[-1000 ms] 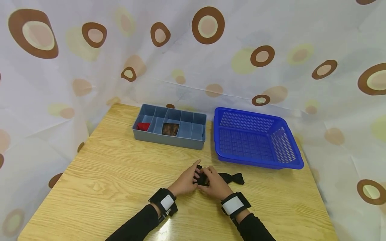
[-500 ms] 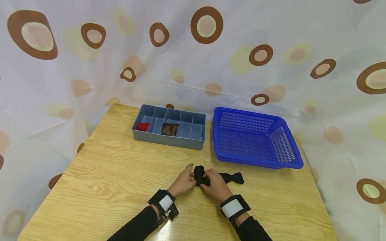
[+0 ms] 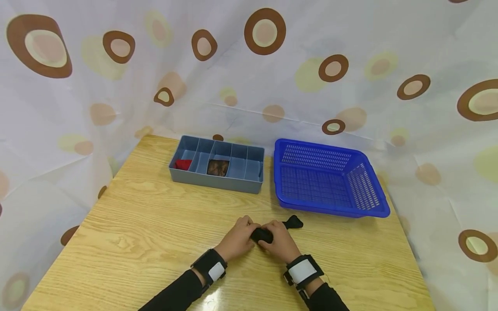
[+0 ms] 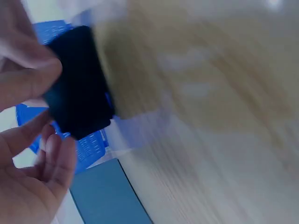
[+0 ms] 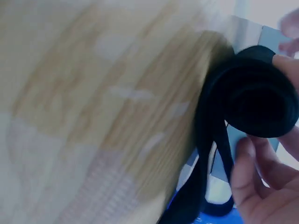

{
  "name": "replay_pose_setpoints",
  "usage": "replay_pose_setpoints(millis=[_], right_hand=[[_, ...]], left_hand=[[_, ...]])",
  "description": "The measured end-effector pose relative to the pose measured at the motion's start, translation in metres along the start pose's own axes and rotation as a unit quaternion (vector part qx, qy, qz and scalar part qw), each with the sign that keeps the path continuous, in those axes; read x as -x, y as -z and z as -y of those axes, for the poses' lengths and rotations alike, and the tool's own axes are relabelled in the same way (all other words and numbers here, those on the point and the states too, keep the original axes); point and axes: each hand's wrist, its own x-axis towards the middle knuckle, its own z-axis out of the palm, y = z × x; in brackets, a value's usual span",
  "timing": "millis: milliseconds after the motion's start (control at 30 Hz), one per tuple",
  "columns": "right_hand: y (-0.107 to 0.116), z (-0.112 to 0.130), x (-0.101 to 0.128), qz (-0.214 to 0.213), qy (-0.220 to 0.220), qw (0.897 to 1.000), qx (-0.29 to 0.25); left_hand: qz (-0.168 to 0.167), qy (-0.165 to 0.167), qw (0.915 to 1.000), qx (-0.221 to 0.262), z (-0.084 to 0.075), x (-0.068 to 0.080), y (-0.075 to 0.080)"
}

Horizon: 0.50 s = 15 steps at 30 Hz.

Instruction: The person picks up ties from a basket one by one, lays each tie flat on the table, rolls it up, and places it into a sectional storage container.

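Observation:
A black cloth rolled up at one end [image 3: 262,235] is between the two hands, just above or on the wooden table. Its loose tail [image 3: 293,222] stretches away to the right and flares at the tip. My left hand [image 3: 235,240] grips the roll's left side with curled fingers. On the right side my right hand [image 3: 281,242] holds the roll between thumb and fingers. The right wrist view shows the spiral end of the roll [image 5: 259,95] and doubled cloth hanging from it. In the left wrist view the roll [image 4: 79,84] is dark and slightly blurred.
Behind the hands stands a grey-blue divided box [image 3: 218,183], with a red cloth [image 3: 183,164] and a brown patterned cloth [image 3: 218,167] in separate compartments. A blue perforated basket [image 3: 330,208] is at the back right. A patterned curtain [image 3: 241,86] closes off the back.
My left hand moved from beside the upright-looking roll to grip it. The roll turned and moved slightly right, and the visible tail became shorter, its tip shifting left and away.

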Motion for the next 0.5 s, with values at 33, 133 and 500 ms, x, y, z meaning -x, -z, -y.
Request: replay_pose_setpoints(millis=[33, 133, 500], right_hand=[[0.001, -0.001, 0.001, 0.009, 0.001, 1.000, -0.007], [0.003, -0.004, 0.006, 0.042, -0.004, 0.998, -0.049], [0.005, -0.017, 0.017, 0.042, -0.067, 0.978, -0.194]], left_hand=[[-0.004, -0.018, 0.9995, -0.027, 0.000, 0.000, -0.001], [0.011, -0.055, 0.9969, -0.056, 0.002, -0.001, -0.002], [0.176, -0.078, 0.9812, 0.003, 0.004, -0.020, 0.001]])
